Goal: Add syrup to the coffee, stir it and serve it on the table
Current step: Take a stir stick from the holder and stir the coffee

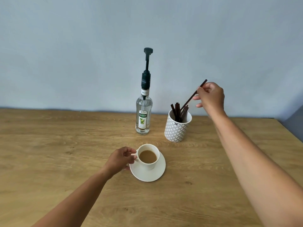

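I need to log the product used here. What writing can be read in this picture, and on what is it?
"TEISSEIRE": main label of the syrup bottle.
"MOJITO": the bottle's neck band, last letter partly turned away.
"TEISSEIRE", printed sideways: dark pump collar.
Smaller print low on the main label: too blurred.
Small dark mark on the patterned cup: unreadable.

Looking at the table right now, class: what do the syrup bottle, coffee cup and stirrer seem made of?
Syrup bottle: clear glossy glass, probably; you see through it. Coffee cup: smooth white ceramic, apparently. Stirrer: thin, dark, flat; wood or plastic, unclear.
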### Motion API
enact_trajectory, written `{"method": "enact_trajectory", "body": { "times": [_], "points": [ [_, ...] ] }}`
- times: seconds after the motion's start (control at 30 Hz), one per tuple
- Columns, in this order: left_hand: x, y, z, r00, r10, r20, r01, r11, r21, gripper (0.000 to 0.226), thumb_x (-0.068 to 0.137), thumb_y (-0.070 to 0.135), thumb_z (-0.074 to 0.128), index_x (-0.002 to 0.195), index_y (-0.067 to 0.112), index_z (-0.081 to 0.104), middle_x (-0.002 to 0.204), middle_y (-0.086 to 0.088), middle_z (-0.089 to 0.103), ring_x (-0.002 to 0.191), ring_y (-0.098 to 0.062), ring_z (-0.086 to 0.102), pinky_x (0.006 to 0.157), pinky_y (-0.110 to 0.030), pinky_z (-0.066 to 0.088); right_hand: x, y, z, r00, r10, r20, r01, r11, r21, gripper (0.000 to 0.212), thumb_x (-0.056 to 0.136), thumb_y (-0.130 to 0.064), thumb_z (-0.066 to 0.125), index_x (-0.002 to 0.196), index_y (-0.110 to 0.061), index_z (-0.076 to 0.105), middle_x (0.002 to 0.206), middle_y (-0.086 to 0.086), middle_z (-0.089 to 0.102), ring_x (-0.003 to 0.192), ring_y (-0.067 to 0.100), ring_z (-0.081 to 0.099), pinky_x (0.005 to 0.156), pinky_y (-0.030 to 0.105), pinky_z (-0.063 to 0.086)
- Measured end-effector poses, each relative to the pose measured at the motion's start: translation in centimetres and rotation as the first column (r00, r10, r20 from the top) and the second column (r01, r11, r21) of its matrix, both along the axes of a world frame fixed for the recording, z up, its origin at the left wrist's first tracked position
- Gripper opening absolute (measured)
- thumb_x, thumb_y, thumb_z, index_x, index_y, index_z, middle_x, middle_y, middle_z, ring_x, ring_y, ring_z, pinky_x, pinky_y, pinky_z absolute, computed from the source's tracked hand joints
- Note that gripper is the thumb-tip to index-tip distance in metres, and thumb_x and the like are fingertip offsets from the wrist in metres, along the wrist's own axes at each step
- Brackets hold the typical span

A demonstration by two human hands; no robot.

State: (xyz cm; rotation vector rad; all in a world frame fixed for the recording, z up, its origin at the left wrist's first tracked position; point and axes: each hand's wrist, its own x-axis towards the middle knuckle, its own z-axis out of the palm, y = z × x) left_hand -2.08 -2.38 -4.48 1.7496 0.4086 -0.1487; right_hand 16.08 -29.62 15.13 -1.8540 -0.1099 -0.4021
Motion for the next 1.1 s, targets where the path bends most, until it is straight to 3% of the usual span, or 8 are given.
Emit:
{"method": "enact_trajectory", "body": {
  "times": [0.1,0.2,0.4,0.5,0.6,0.7,0.9,1.1],
  "points": [
    [-0.2,-0.5,0.3,1.000,0.001,0.009,-0.001,1.000,-0.002,0.019,0.088,0.009,0.072,0.106,0.014,0.070,0.093,-0.009,0.073,0.080,-0.018,0.069,0.060,-0.030,0.058,-2.6,-0.1,0.9,0.996,0.058,0.060,-0.066,0.988,0.140,0.004,0.091,-0.019,0.056,0.091,-0.017,0.060,0.082,0.006,0.066,0.067,0.017,0.074,0.039,0.025,0.051],
    [-0.4,-0.8,0.6,1.000,0.017,0.017,-0.017,1.000,0.015,0.017,0.089,0.006,0.070,0.106,0.010,0.071,0.089,-0.010,0.073,0.078,-0.017,0.068,0.058,-0.028,0.056,-5.5,1.1,-0.7,0.985,0.165,0.041,-0.170,0.973,0.155,0.009,0.095,-0.018,0.054,0.088,-0.024,0.057,0.078,0.004,0.064,0.065,0.019,0.073,0.037,0.026,0.051],
    [-0.5,-1.0,0.4,0.999,0.047,0.026,-0.049,0.998,0.050,0.014,0.089,0.008,0.070,0.102,0.009,0.073,0.088,-0.009,0.074,0.075,-0.017,0.068,0.058,-0.029,0.053,-10.4,4.1,-8.3,0.946,0.305,-0.108,-0.316,0.943,-0.104,0.014,0.099,-0.017,0.049,0.091,-0.027,0.052,0.093,0.008,0.068,0.067,0.015,0.073,0.043,0.036,0.056],
    [-0.5,-1.0,0.2,0.998,0.049,0.040,-0.052,0.994,0.095,0.012,0.088,0.009,0.071,0.099,0.014,0.073,0.090,-0.009,0.076,0.074,-0.016,0.069,0.057,-0.027,0.054,-11.9,5.0,-10.9,0.938,0.323,-0.123,-0.344,0.905,-0.250,0.024,0.097,-0.015,0.053,0.087,-0.036,0.048,0.089,0.003,0.071,0.069,0.010,0.071,0.058,0.040,0.060],
    [-0.4,-1.0,0.2,0.998,0.033,0.055,-0.041,0.987,0.153,0.011,0.087,0.012,0.072,0.096,0.018,0.073,0.088,-0.003,0.076,0.075,-0.016,0.071,0.062,-0.029,0.056,-12.8,5.3,-12.8,0.925,0.361,-0.116,-0.377,0.850,-0.367,0.012,0.095,-0.015,0.058,0.094,-0.025,0.052,0.086,0.000,0.072,0.073,0.012,0.071,0.069,0.043,0.060],
    [-0.5,-1.0,0.2,0.998,0.018,0.060,-0.029,0.982,0.188,0.011,0.088,0.014,0.072,0.091,0.024,0.071,0.087,0.002,0.075,0.075,-0.013,0.073,0.065,-0.030,0.057,-13.5,5.4,-14.1,0.909,0.410,-0.068,-0.393,0.793,-0.465,0.012,0.092,-0.015,0.062,0.098,-0.020,0.053,0.085,0.000,0.071,0.074,0.016,0.071,0.067,0.042,0.058],
    [-0.5,-0.9,0.1,0.998,0.005,0.056,-0.018,0.974,0.227,0.013,0.088,0.018,0.072,0.088,0.030,0.068,0.086,0.010,0.074,0.072,-0.007,0.073,0.065,-0.027,0.058,-14.6,6.2,-15.7,0.892,0.443,-0.090,-0.425,0.755,-0.499,0.011,0.089,-0.016,0.066,0.097,-0.023,0.061,0.089,-0.009,0.071,0.076,0.007,0.067,0.068,0.030,0.056],
    [-0.3,-0.8,-0.1,0.999,0.010,0.046,-0.020,0.973,0.231,0.012,0.087,0.021,0.072,0.087,0.033,0.068,0.085,0.011,0.073,0.071,-0.005,0.073,0.062,-0.025,0.056,-14.4,6.3,-15.7,0.908,0.399,-0.128,-0.401,0.742,-0.537,0.007,0.089,-0.017,0.067,0.091,-0.025,0.066,0.084,-0.008,0.074,0.073,0.010,0.067,0.065,0.028,0.052]
  ]
}}
